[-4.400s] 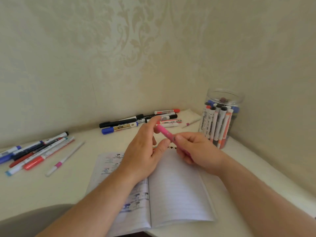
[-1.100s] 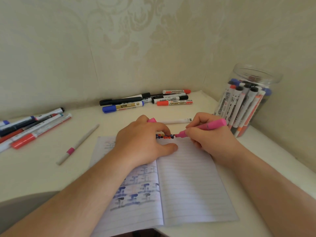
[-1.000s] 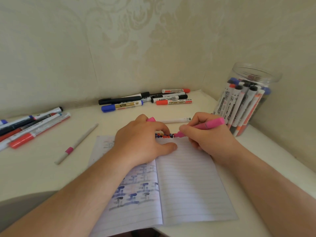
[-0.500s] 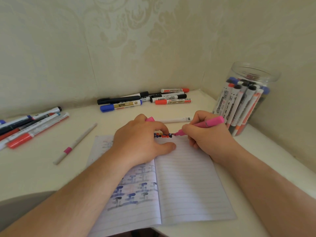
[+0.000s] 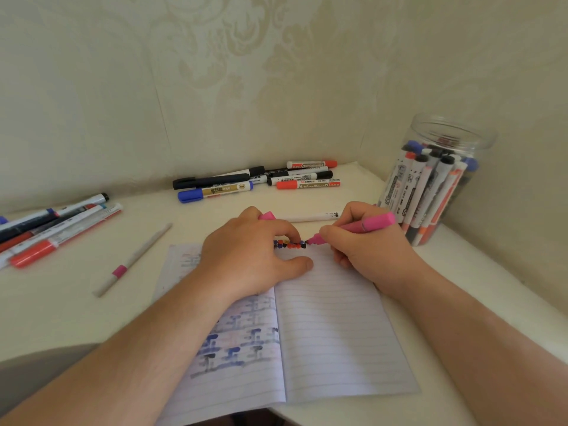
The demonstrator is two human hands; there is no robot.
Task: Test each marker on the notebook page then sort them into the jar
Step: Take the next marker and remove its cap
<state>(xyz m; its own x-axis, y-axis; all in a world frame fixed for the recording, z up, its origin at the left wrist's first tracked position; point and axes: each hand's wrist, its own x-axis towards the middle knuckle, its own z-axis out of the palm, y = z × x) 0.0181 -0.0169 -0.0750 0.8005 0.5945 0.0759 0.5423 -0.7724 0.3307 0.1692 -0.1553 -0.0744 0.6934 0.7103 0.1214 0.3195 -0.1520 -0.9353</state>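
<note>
Testing is midway: right hand pinches the pink marker, tip on the notebook beside a dot row; left hand curls around its cap. Jar, right of the notebook, is fairly full; loose markers remain behind.

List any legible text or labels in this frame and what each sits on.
Nothing reads with certainty.
Red-capped marker: printed label, too blurred.
Blue-capped marker: gold label, illegible.
Jar markers: barrel print too small.
White pen: dark marks, unreadable.
Notebook: colour test dabs only, no words.
</note>
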